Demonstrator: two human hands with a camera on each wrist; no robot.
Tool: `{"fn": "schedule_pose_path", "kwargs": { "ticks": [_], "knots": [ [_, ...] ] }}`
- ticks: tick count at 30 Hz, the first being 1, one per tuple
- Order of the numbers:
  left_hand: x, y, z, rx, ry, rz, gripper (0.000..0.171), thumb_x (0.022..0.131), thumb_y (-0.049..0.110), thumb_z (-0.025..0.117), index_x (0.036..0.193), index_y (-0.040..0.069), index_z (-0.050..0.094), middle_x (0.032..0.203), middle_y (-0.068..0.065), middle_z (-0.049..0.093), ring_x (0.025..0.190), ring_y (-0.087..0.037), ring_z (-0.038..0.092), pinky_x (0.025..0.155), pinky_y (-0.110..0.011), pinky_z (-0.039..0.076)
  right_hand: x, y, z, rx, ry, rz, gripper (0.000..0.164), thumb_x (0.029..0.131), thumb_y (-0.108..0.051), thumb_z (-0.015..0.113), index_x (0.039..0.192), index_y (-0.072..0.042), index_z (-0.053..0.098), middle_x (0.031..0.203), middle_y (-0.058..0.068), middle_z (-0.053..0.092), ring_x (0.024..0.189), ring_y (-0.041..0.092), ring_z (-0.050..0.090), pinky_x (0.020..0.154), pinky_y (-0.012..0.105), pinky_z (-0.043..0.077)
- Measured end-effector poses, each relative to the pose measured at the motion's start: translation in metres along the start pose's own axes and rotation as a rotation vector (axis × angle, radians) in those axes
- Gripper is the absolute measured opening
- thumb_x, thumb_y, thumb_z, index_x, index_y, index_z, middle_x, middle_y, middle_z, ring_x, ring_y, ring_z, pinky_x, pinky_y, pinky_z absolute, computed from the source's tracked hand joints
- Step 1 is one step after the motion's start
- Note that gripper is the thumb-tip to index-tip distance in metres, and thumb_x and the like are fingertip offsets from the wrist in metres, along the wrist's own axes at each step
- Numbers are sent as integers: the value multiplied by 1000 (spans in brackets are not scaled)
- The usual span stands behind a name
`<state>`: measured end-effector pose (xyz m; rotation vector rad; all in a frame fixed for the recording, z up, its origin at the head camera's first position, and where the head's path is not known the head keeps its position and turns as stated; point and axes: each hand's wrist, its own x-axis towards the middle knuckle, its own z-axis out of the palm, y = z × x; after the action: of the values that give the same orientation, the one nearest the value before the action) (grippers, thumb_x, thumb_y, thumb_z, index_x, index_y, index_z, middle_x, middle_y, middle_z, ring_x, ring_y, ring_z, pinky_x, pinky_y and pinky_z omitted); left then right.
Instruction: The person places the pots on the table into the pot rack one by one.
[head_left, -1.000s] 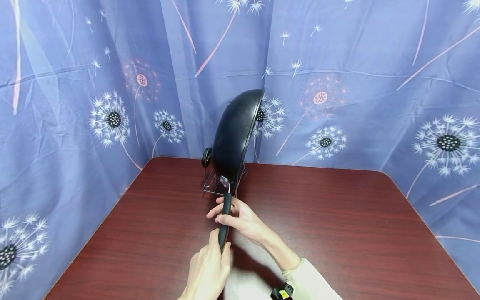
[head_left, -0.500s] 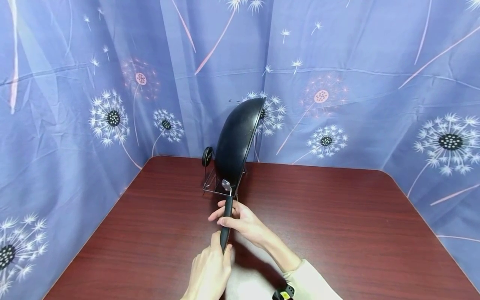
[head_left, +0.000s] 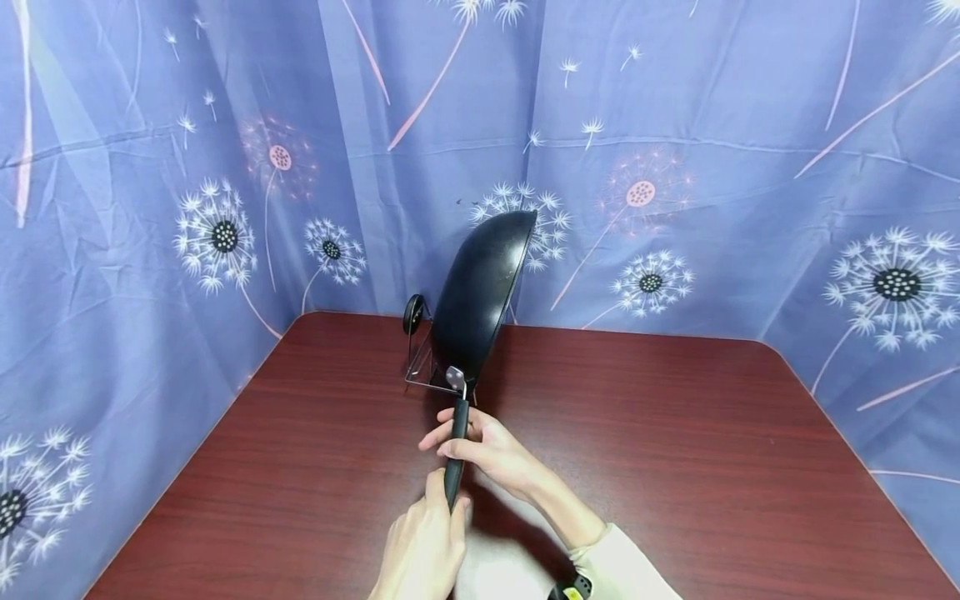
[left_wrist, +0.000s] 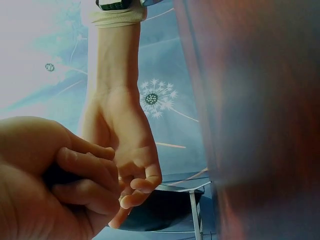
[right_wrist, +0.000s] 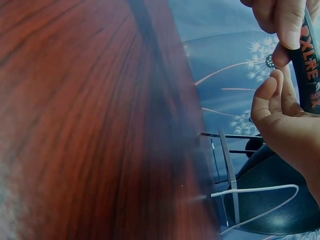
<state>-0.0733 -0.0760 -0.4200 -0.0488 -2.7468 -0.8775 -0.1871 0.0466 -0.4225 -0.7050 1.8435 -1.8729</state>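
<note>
A black wok stands tilted on its side in a wire rack at the back of the table, its long black handle pointing toward me. My left hand grips the handle's end. Farther up, my right hand holds the handle between thumb and fingers, some fingertips showing past its left side. Orange lettering runs along the handle in the right wrist view. There the wok's dark bowl overlaps the rack's wires. The wok's inside faces right and is hidden in the head view.
On the rack's left side is a black round disc. The reddish-brown table extends to both sides, with a blue dandelion-print curtain around its back and sides. A black and yellow device is strapped at the right sleeve.
The wok has come down lower and a little to the right over the rack. Both hands have moved slightly down and right with the handle, keeping their hold.
</note>
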Motion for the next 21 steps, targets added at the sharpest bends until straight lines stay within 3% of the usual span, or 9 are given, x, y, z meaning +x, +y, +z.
{"fn": "schedule_pose_path", "kwargs": {
  "ticks": [5, 12, 21],
  "knots": [
    [0, 5, 2, 5, -62, -7, 26, 93, 22, 65, 108, 6, 51, 70, -8, 65, 57, -29, 63, 48, -40, 42, -5, -1, -3, 38, 1, 23, 45, 91, -6, 58, 134, -3, 44, 113, 10, 73, 105, 28, 61, 89, 26, 49],
    [-1, 9, 5, -14, -172, -17, 36, 95, 24, 62, 119, 3, 46, 74, -7, 62, 58, -29, 62, 50, -41, 43, -11, -3, -5, 51, 3, 64, 44, 91, -5, 49, 135, 0, 43, 111, 11, 73, 94, 20, 63, 88, 28, 51],
    [-1, 10, 6, -57, -209, 22, 46, 94, 24, 64, 128, 1, 44, 79, -9, 65, 60, -29, 62, 51, -41, 44, -14, -4, -10, 58, 7, 80, 43, 92, -6, 47, 134, 2, 42, 111, 18, 72, 91, 17, 61, 84, 27, 50]
  ]
}}
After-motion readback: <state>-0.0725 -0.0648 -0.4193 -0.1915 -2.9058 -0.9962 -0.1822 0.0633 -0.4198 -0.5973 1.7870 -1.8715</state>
